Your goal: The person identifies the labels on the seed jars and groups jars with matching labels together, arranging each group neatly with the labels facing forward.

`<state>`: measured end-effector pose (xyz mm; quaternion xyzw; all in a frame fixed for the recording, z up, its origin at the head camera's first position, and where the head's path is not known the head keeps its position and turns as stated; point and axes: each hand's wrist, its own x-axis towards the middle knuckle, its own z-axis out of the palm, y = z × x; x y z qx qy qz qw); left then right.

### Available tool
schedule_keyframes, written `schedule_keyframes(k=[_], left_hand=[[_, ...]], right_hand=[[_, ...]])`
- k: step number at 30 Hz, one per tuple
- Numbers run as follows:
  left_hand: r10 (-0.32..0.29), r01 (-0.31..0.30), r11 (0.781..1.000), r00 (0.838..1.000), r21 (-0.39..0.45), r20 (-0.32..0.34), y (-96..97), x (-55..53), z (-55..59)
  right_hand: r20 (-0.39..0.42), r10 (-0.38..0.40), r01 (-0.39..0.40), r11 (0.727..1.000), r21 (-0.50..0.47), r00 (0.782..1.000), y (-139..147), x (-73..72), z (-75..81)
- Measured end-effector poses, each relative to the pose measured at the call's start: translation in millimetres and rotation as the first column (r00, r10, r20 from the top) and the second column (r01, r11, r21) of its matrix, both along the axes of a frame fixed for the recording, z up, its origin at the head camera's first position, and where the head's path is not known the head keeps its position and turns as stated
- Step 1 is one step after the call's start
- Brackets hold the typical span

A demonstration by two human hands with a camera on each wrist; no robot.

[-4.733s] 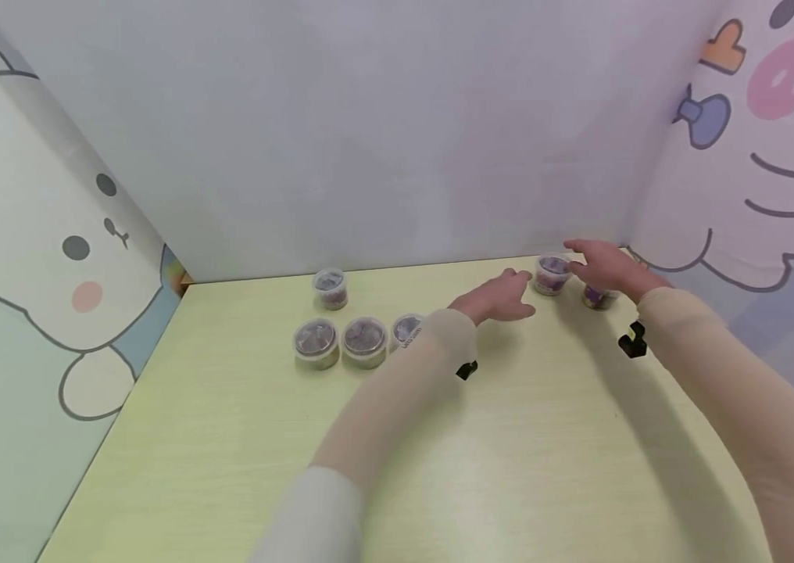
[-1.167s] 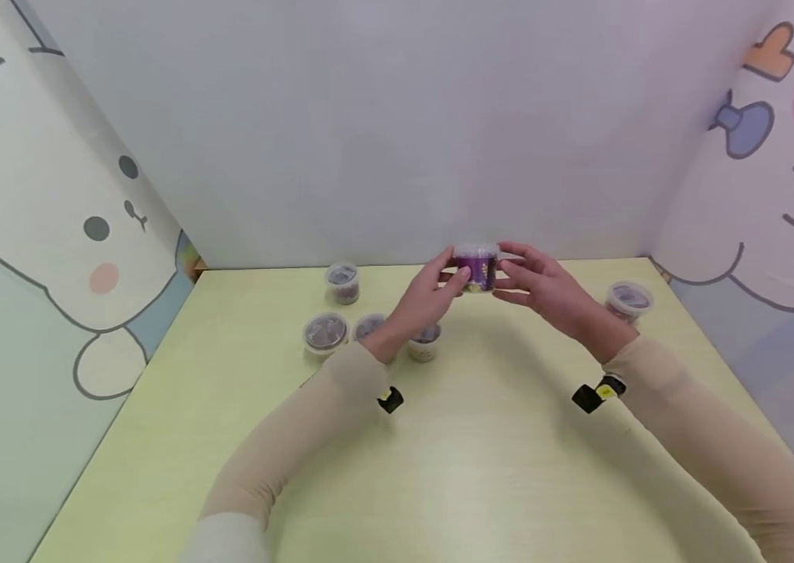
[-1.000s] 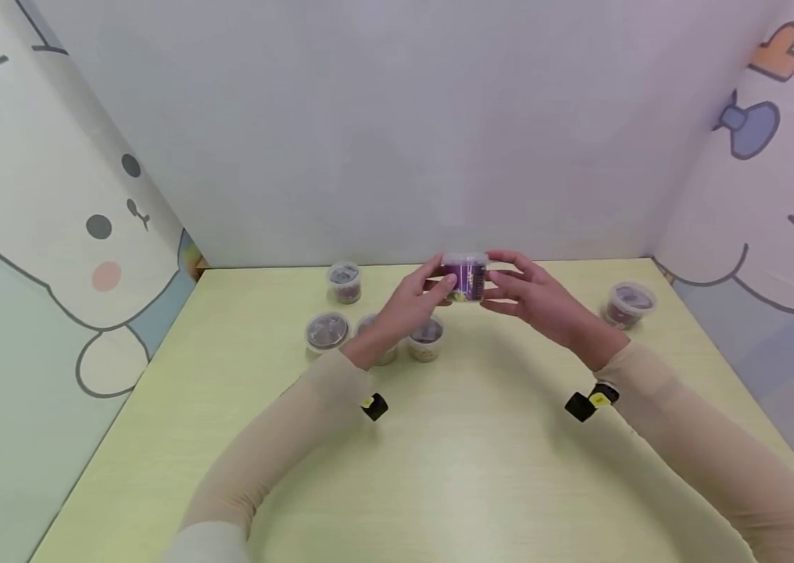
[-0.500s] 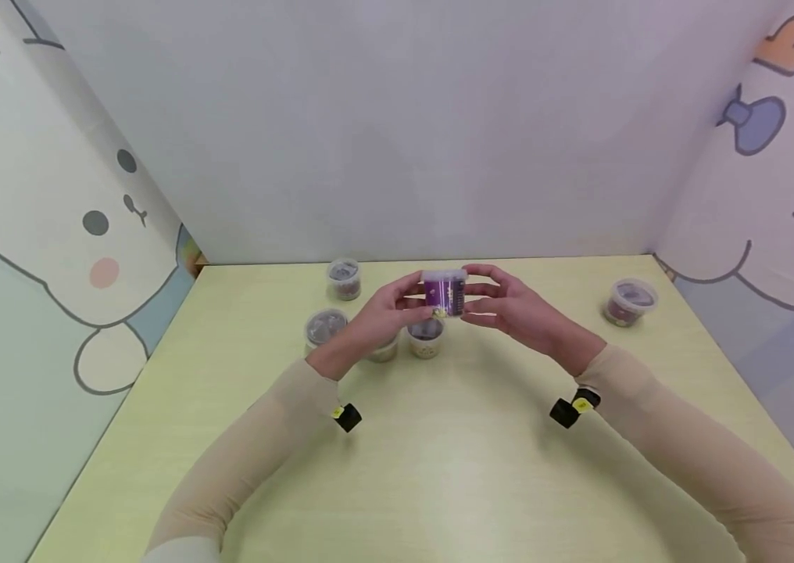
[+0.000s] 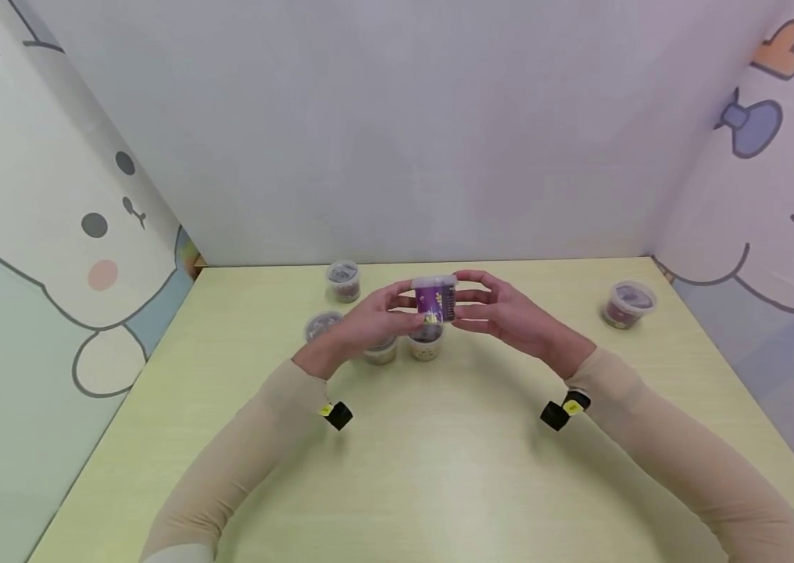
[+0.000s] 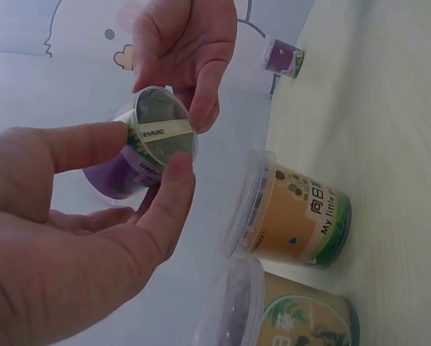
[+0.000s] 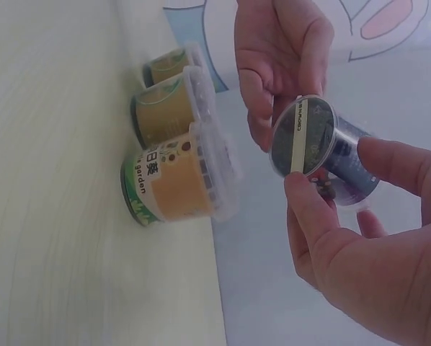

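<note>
A small purple plastic tub with a clear lid (image 5: 434,301) is held up above the table between both hands. My left hand (image 5: 376,317) pinches it from the left, thumb low on its front. From the right my right hand (image 5: 509,313) grips it with spread, bent fingers. In the left wrist view the tub's dark, clear-rimmed end with a pale strip (image 6: 161,130) faces the camera. Behind the held tub stands an orange-labelled tub (image 5: 426,348), which it partly overlaps. Two more tubs, one in the middle (image 5: 380,352) and one at left (image 5: 323,323), are partly covered by my left hand and wrist.
At the back left stands a small tub (image 5: 343,281), and a purple one (image 5: 627,303) is far right. A pale wall sheet (image 5: 397,141) rises behind the yellow-green table (image 5: 439,469). Black camera blocks hang at the left wrist (image 5: 339,416) and the right wrist (image 5: 555,415).
One of the two tubs at the back right was picked up and is now held by both hands. Over the last second it moved left and lower in the head view.
</note>
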<state>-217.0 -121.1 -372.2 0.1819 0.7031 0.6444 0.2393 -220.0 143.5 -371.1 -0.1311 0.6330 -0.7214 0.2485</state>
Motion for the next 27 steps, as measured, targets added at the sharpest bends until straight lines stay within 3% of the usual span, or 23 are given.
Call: schedule_keyframes(k=[5,9,27], left_hand=[[-0.034,0.034,0.999,0.998,-0.006,0.054,-5.1,-2.1,-0.6],[-0.061,0.062,0.998,0.997,-0.027,0.044,-7.4,-3.2,-2.6],[-0.066,0.066,0.998,0.997,-0.015,0.048,-8.6,-1.3,-8.0]], right_hand=[[0.011,0.007,-0.007,1.000,0.009,1.000,-4.4,1.5,0.2],[0.020,0.026,-0.027,1.000,0.008,0.999,-8.4,1.9,-0.5],[0.019,0.044,-0.044,0.999,-0.003,0.999,-9.1,2.5,-1.9]])
